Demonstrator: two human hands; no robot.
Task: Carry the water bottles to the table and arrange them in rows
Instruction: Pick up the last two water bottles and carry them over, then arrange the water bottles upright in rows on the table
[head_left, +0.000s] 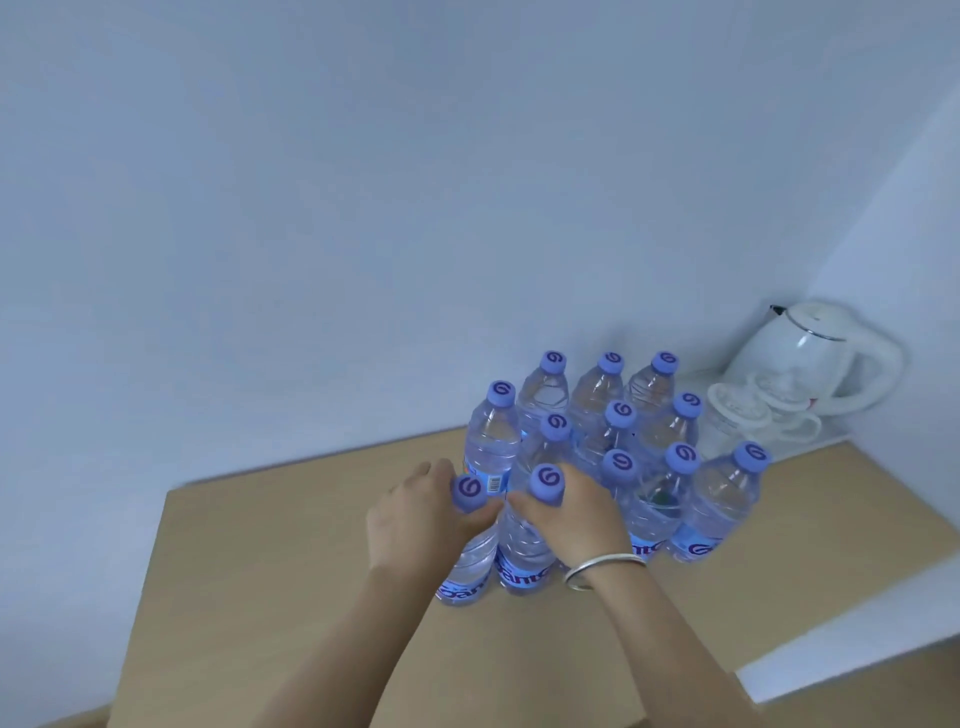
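Table: tan top (322, 597), its bare front nearest the camera.
Left hand: (415, 517) fingers curled round the neck of the front-left bottle (467, 561), just under its purple cap.
Right hand: (571, 512) grips the neck of the next bottle (524, 556); a silver bangle (602, 569) circles the wrist.
Held bottles: upright on the table, touching each other.
Other bottles: (644, 441) standing upright in rows just behind, toward the wall.
Far corner: white kettle (815, 353), with cups (748, 415) just before it.
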